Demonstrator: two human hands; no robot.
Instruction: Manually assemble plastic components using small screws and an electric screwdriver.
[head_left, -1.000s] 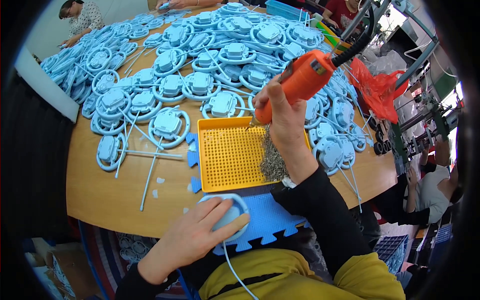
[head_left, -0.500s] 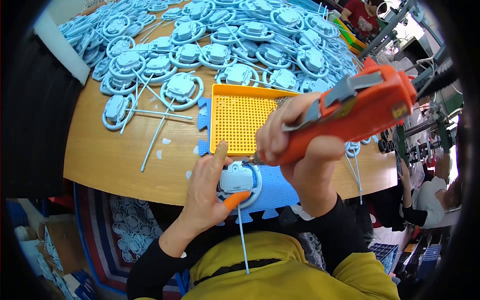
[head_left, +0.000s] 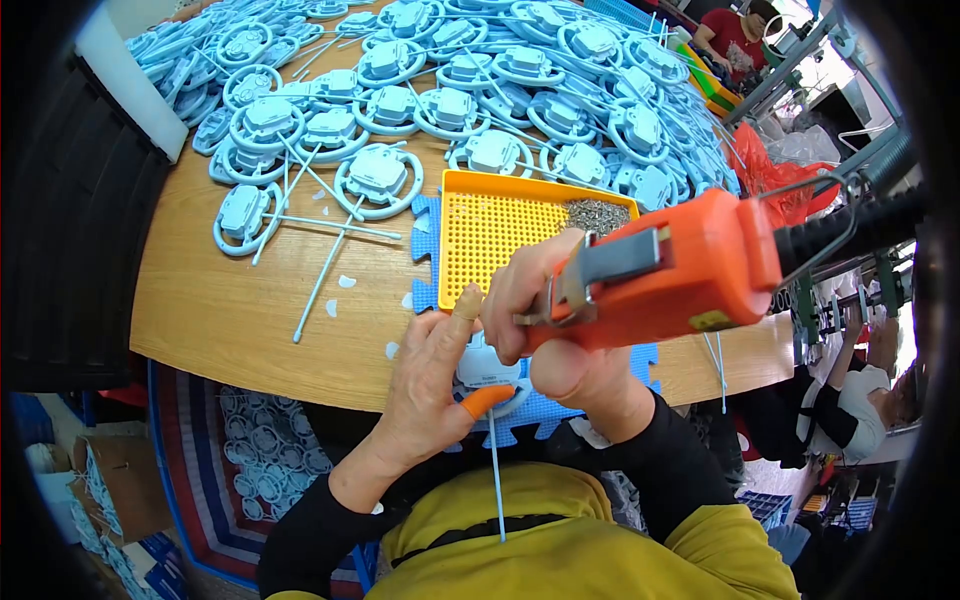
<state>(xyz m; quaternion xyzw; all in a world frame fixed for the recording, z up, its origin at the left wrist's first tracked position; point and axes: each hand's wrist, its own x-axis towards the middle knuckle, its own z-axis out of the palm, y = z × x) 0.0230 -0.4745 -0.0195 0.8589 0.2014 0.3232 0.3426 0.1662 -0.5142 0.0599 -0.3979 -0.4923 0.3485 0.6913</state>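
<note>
My left hand (head_left: 420,390) steadies a light-blue ring-shaped plastic part (head_left: 487,371) with a flat housing in its middle. The thumb wears an orange finger cover and lies on the ring; a thin light-blue rod runs from the part toward me. My right hand (head_left: 595,385) is wrapped round an orange power screwdriver (head_left: 690,265), just above the part. Hand and tool hide the screwdriver's tip and the part's right side. Beneath the part lies a blue foam mat (head_left: 640,367).
Beyond my hands stands a yellow perforated tray (head_left: 447,235), with small metal screws (head_left: 597,216) in its far right corner. A heap of similar light-blue parts (head_left: 450,110) covers the table's far side. A black cable (head_left: 850,235) trails from the screwdriver. Other people work at the right.
The screwdriver has swung to a more level angle, and my right hand has come lower and left over the part. The screws in the tray now show more fully.
</note>
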